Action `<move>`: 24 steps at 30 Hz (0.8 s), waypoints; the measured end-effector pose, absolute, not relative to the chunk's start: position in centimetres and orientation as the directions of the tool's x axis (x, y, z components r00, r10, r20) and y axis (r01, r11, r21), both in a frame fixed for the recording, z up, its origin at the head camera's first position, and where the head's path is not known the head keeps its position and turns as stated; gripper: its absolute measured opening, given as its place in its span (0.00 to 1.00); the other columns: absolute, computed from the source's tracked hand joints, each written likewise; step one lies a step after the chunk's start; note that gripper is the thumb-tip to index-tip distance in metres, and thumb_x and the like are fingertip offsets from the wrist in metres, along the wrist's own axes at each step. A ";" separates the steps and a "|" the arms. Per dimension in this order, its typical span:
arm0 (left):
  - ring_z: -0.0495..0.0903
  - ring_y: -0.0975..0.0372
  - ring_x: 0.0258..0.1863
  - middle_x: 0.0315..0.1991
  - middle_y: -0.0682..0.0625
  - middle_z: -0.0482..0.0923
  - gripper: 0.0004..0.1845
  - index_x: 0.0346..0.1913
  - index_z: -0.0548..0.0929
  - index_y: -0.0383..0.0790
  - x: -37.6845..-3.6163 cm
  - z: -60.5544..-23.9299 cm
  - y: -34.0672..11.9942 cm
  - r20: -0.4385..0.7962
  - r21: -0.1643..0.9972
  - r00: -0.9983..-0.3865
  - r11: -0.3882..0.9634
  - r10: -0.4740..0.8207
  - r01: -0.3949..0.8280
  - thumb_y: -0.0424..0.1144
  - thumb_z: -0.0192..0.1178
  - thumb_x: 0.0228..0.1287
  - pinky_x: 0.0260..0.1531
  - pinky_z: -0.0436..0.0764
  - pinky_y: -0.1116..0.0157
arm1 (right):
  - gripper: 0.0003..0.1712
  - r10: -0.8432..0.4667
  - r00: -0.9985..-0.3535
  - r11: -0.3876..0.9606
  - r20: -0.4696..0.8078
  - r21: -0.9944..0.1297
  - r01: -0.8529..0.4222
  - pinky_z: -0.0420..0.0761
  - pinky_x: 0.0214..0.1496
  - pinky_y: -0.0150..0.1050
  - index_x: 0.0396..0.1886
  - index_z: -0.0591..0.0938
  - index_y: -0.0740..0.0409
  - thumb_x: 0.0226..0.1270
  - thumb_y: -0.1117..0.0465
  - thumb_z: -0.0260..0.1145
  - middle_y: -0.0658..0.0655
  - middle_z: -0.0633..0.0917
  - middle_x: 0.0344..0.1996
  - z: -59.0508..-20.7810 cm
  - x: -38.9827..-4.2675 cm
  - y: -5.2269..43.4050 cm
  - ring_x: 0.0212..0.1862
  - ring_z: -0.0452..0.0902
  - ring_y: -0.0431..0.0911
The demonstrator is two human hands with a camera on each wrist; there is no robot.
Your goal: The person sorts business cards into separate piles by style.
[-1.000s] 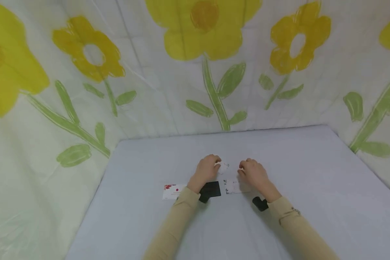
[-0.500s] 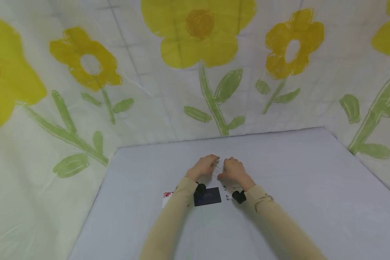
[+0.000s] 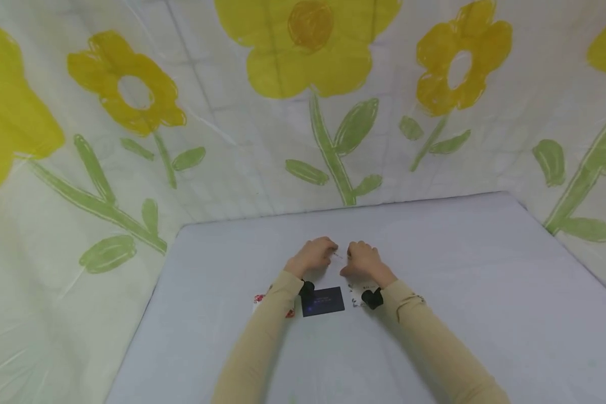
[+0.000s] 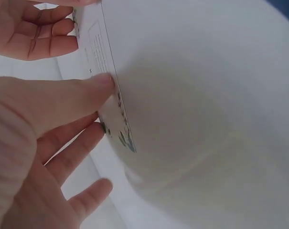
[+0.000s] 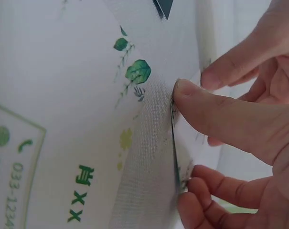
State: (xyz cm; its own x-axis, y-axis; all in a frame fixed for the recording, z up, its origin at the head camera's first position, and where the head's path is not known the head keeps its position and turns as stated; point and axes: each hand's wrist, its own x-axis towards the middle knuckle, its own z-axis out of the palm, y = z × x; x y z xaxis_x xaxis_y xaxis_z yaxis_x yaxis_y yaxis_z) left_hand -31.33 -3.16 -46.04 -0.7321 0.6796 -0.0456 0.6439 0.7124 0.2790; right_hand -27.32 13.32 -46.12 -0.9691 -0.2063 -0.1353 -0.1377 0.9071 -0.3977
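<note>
Between my two hands is a small white card [image 4: 94, 47] with printed text and a leaf pattern at its corners, held on edge. My left hand [image 3: 312, 256] pinches one end between thumb and fingers. At the other end my right hand [image 3: 365, 261] pinches it, its thumb [image 5: 206, 105] along the edge in the right wrist view. Beneath the right wrist lies another white card [image 5: 68, 114] with green leaves and lettering, partly covered by the black wrist camera in the head view.
On the pale table [image 3: 434, 269], a black card [image 3: 325, 303] lies between the forearms. Left of it, a white card with red print [image 3: 259, 301] is mostly hidden by the left sleeve. Behind the table's back edge hangs a curtain [image 3: 242, 185] with yellow flowers.
The right hand has moved left and taken hold of the card, which a second ago only the left hand held. During the last half second both hands have stayed nearly in place.
</note>
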 end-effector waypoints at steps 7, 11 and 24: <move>0.73 0.53 0.51 0.50 0.45 0.74 0.21 0.51 0.80 0.39 -31.3 -45.6 -3.8 -0.013 0.289 -0.766 0.736 0.642 0.612 0.34 0.68 0.52 0.47 0.73 0.52 | 0.27 -0.234 -0.971 0.860 -0.053 -0.477 -0.182 0.72 0.42 0.51 0.41 0.73 0.63 0.44 0.59 0.76 0.61 0.74 0.35 -46.1 -27.3 13.1 0.38 0.71 0.53; 0.75 0.53 0.43 0.41 0.43 0.74 0.16 0.45 0.82 0.34 -31.2 -45.6 -4.5 0.091 0.484 -0.780 0.657 0.619 0.578 0.26 0.66 0.50 0.45 0.74 0.57 | 0.18 -0.242 -0.970 0.814 0.035 -0.536 -0.223 0.73 0.36 0.46 0.40 0.72 0.64 0.51 0.66 0.70 0.60 0.75 0.33 -46.0 -26.8 12.7 0.33 0.70 0.50; 0.80 0.55 0.36 0.38 0.42 0.81 0.08 0.41 0.82 0.31 -28.5 -44.3 -3.8 0.174 0.774 -0.837 0.453 0.520 0.442 0.28 0.61 0.58 0.37 0.77 0.69 | 0.08 -0.173 -0.964 0.639 0.204 -0.721 -0.268 0.72 0.33 0.40 0.34 0.77 0.67 0.56 0.68 0.67 0.58 0.78 0.26 -43.7 -24.9 17.1 0.30 0.72 0.47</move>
State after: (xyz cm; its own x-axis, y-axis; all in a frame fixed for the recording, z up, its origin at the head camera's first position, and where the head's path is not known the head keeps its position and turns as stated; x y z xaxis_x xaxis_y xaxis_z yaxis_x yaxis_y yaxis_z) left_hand -28.48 -3.76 -44.26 -0.8366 0.5195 0.1738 0.4423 0.4534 0.7738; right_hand -24.85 17.10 -43.70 -0.9635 -0.1730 0.2042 -0.2676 0.6394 -0.7209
